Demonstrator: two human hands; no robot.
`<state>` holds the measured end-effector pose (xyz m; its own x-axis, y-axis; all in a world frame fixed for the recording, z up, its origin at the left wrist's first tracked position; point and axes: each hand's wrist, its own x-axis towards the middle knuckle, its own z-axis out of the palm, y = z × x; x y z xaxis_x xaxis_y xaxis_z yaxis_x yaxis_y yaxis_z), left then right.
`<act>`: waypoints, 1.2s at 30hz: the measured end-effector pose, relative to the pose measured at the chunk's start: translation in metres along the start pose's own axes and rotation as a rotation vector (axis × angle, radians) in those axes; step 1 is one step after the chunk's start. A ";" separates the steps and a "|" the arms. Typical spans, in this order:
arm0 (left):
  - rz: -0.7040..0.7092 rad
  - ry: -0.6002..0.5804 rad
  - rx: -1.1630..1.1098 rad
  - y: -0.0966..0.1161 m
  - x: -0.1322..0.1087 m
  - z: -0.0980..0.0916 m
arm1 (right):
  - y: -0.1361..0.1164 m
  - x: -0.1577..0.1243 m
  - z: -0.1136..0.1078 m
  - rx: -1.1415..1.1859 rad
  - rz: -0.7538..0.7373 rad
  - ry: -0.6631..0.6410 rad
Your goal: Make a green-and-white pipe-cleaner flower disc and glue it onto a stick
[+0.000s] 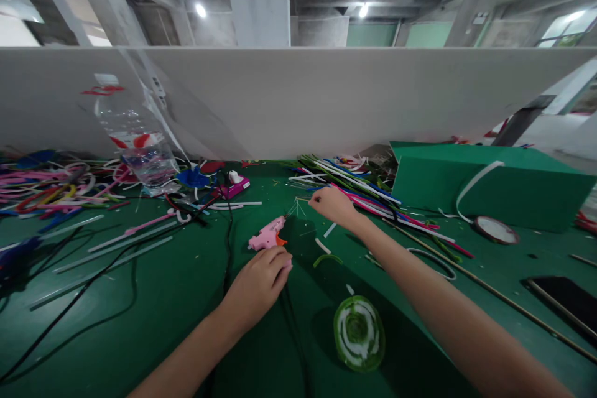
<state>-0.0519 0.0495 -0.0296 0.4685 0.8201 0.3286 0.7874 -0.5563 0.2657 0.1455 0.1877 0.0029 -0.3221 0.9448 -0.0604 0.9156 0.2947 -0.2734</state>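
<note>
My left hand (pixel 259 280) is wrapped around the handle of a pink hot glue gun (pixel 268 234) with an orange trigger. Its nozzle points away and to the right. Just beyond the nozzle, my right hand (pixel 334 204) is closed in a pinch on a thin stick (pixel 302 199), only the tip of which shows. Fine glue strings hang between that tip and the nozzle. Nearer to me lies a round green-and-white coil (pixel 359 333), apart from both hands. A curved green pipe cleaner piece (pixel 327 259) and small white scraps lie between them.
At the left stands a large plastic bottle (pixel 135 137) among tangled coloured pipe cleaners (pixel 60 186). Clear glue sticks (pixel 100 270) and black cords cross the left side. A green box (pixel 485 183), a tape roll (pixel 495 229), a long rod (pixel 489 289) and a phone (pixel 566 301) lie right.
</note>
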 end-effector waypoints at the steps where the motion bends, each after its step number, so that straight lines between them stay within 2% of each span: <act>1: -0.003 0.001 0.004 0.000 0.000 -0.001 | 0.005 0.002 -0.001 0.030 -0.003 -0.035; 6: -0.022 0.008 0.027 0.002 0.001 -0.004 | 0.027 0.004 -0.001 0.135 0.027 -0.166; 15: -0.027 0.005 0.047 0.003 0.000 -0.006 | 0.041 0.004 -0.002 0.127 0.092 -0.115; 24: -0.026 0.018 0.059 0.003 0.000 -0.007 | 0.040 0.002 -0.011 0.221 0.135 -0.160; 29: -0.021 0.089 0.060 0.001 -0.003 -0.005 | 0.040 -0.010 -0.018 0.350 0.144 -0.213; 36: -0.010 0.257 0.032 0.002 -0.004 -0.012 | 0.041 -0.047 -0.029 0.571 0.051 -0.225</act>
<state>-0.0569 0.0430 -0.0199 0.3466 0.7622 0.5467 0.8055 -0.5406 0.2430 0.2055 0.1595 0.0222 -0.3815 0.8837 -0.2711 0.6776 0.0679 -0.7323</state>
